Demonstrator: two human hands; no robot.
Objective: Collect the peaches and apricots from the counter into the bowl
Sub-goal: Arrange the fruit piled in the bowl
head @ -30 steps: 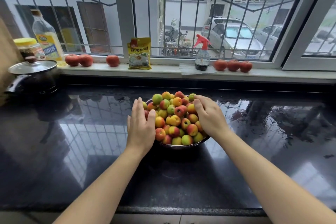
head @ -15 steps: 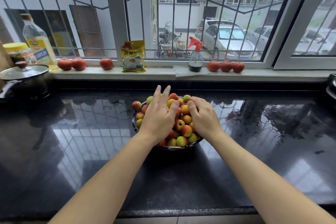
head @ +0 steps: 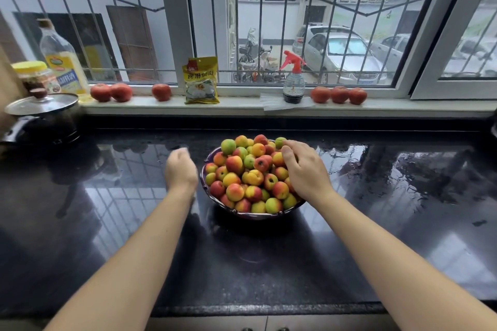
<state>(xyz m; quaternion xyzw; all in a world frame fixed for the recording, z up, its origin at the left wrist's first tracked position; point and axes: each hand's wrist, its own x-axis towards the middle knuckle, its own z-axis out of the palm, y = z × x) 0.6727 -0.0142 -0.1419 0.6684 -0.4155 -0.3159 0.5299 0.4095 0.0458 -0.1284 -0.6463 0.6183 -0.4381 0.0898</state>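
Head view, left to right: the left hand point(head: 180, 172) hovers over the black counter point(head: 107, 209) beside the bowl point(head: 207, 185), fingers curled, blurred, so I can't tell its grasp. The peaches and apricots point(head: 250, 174) heap the bowl. The right hand point(head: 305, 169) rests flat on them. Collecting looks about finished.

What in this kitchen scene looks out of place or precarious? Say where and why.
The bowl is heaped above its rim with fruit, so top pieces could roll off. The right hand rests on the pile.
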